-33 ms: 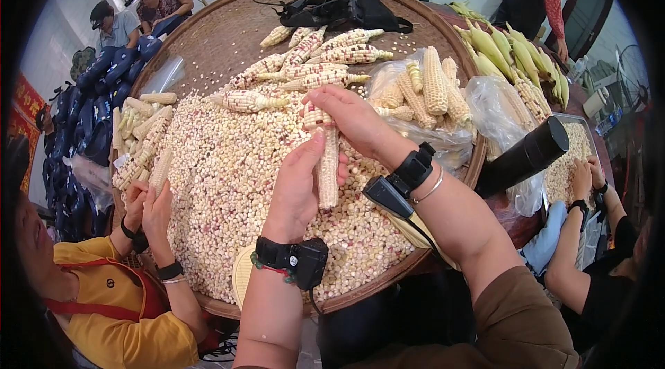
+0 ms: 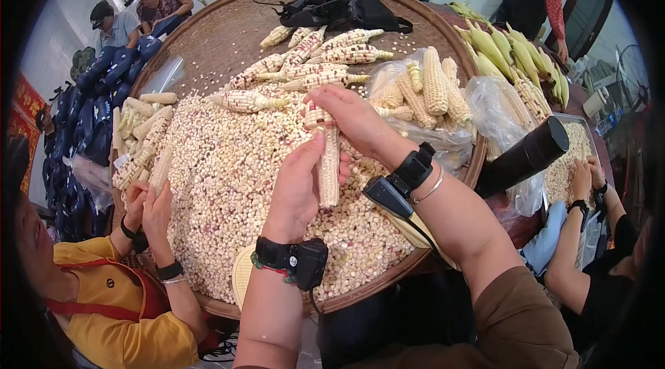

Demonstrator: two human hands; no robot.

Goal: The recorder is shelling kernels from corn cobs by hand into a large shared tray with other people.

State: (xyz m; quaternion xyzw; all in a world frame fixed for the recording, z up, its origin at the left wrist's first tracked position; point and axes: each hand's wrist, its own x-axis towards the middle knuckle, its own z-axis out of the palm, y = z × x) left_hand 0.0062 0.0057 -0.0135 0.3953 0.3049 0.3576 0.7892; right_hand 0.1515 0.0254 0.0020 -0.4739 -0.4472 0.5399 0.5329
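Over the kernel heap I hold a corn cob (image 2: 328, 171) upright between both hands. Its lower part is stripped bare, while some white and dark red kernels remain near the top. My left hand (image 2: 296, 178) wraps the cob from the left, thumb pressed along its side, its fingertips showing past the right edge. Around the upper end curls my right hand (image 2: 350, 116), its fingers closed over the kernels there. Loose white and reddish kernels (image 2: 228, 182) lie under both hands. Just beyond them rests a pile of speckled corn ears (image 2: 312, 67).
A round woven tray (image 2: 457, 29) bears everything. Stripped cobs (image 2: 433, 88) lie in clear plastic at right, near a black cylinder (image 2: 524, 155). Black cabled gear (image 2: 346, 9) sits at the far rim. Green-husked corn (image 2: 509, 50) lies beyond. Co-workers' hands (image 2: 154, 206) hold a cob at left.
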